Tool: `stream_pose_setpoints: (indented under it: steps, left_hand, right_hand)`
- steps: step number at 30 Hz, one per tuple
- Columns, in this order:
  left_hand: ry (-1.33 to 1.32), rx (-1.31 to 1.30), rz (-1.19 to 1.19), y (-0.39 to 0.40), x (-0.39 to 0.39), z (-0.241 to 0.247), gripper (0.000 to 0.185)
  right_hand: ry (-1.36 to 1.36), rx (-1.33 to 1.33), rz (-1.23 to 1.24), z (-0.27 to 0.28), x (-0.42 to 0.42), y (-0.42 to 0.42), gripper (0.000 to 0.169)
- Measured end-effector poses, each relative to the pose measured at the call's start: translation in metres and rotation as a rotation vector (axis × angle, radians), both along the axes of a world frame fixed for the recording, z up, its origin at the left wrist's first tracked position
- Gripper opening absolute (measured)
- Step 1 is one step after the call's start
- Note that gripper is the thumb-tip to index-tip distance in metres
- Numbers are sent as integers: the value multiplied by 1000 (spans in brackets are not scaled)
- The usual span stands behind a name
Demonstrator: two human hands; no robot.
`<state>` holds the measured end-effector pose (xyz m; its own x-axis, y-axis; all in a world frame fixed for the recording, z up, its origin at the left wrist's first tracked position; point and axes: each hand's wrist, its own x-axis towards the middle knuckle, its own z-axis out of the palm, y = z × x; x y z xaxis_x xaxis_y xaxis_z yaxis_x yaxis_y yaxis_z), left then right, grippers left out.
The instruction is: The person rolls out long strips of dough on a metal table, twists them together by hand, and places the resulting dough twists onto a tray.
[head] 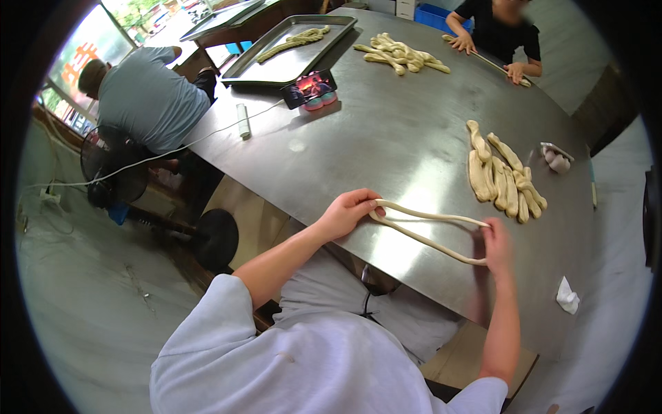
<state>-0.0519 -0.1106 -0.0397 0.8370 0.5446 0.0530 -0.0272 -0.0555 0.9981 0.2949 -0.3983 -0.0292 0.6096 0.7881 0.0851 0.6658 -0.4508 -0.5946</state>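
A long, thin rope of pale dough (421,241) is doubled into a narrow loop between my two hands, at the near edge of the steel table (403,155). My left hand (356,209) pinches one end of the loop between thumb and fingers. At the other end, my right hand (497,246), slightly blurred, grips the dough where both strands meet it. The two strands run side by side with a gap between them. Just beyond my right hand lies a pile of short, thick dough strips (504,176).
A metal tray (289,49) holding twisted dough (295,42) stands at the far left, near a propped phone (310,89) with a white cable. More dough strips (401,54) lie at the back. A co-worker (496,36) presses a dough rope. Tissue (567,296) lies at right.
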Motion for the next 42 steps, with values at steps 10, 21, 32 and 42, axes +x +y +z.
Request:
stream_pose_setpoints:
  steps: [10,21,32,42]
  left_hand:
    - [489,501,377,53,-14,31,18]
    - [338,1185,-280,39,-23,13,73]
    - [376,1073,62,58,25,-10,58]
    - [468,992,29,53,9,-8,52]
  right_hand:
    - [-217,-66,-85,11,-62,-29,27]
    - [-308,-163,381,19,-80,-48,39]
    - [-351,75,100,-4,-60,8,12]
    - [148,-9,-209,31,-30,-18,16]
